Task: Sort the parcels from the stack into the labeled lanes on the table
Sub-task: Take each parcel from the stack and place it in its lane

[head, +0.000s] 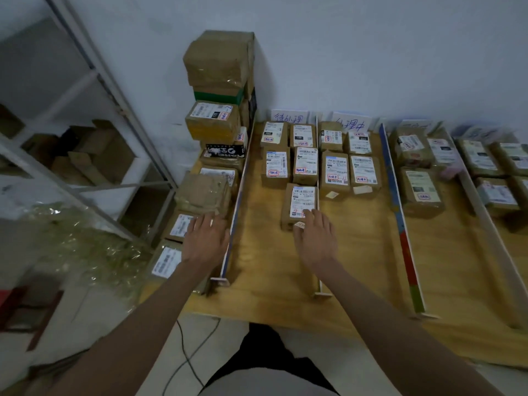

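Shelving (85,90) stands at the far left with loose cardboard on it, and crinkled plastic wrap (85,241) lies on the floor below. Next comes the stack (220,90) of brown parcels against the wall, trailing toward the near edge as a row of lower boxes. The left hand (205,241) lies flat and relaxed, fingers spread, on the labeled parcel (183,224) at the near end of that row, gripping nothing. A thin divider (238,195) just right of that hand separates the stack from the first lane of the table (265,270), where four parcels sit in two rows at the far end under a handwritten sign (290,117). A fifth parcel (300,202) sits nearer, its long axis running near to far, tight against the lane's right divider. The right hand (315,241) rests open, fingertips on this parcel's near end, so the box lies straight ahead of it, farther from the body; the hand seems to be setting it in place or nudging it. Further right, the other lanes hold more labeled parcels, blurred at the edge. For the next pick, the left hand is plainly nearer the stack, already touching a box there.
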`<state>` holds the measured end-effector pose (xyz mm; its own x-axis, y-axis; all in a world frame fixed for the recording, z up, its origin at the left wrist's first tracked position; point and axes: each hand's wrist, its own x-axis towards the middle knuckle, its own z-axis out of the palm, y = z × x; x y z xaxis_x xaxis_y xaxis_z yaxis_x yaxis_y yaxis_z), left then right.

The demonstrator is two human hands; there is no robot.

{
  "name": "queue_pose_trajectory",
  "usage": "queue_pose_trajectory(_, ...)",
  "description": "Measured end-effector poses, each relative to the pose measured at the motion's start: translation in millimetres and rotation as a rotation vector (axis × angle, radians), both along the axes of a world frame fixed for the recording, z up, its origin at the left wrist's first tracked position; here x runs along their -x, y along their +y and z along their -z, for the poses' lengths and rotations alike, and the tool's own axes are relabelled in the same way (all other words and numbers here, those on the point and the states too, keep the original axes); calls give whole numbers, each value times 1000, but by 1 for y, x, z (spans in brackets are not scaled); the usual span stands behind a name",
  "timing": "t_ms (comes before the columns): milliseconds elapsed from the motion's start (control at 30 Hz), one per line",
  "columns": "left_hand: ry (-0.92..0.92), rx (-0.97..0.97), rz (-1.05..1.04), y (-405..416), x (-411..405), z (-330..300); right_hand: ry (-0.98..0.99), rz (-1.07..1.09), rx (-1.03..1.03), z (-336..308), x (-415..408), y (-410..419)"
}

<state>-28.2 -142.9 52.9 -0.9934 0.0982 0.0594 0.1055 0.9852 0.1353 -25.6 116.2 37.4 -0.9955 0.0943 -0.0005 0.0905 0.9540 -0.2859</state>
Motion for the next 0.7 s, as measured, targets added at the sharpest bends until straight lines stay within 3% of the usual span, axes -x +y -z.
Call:
queue_pose_trajectory(133,-90,8,-95,-42,-30,7,-40,-37,22,5,-25,-37)
queue_pose_trajectory(500,-129,-9,-146,-146,-41,36,-156,-108,22,23,-46,-148)
queue_pose_trajectory(700,-321,-31,-167,-195,-29,63,-198,-130,-22,43,-44,-219)
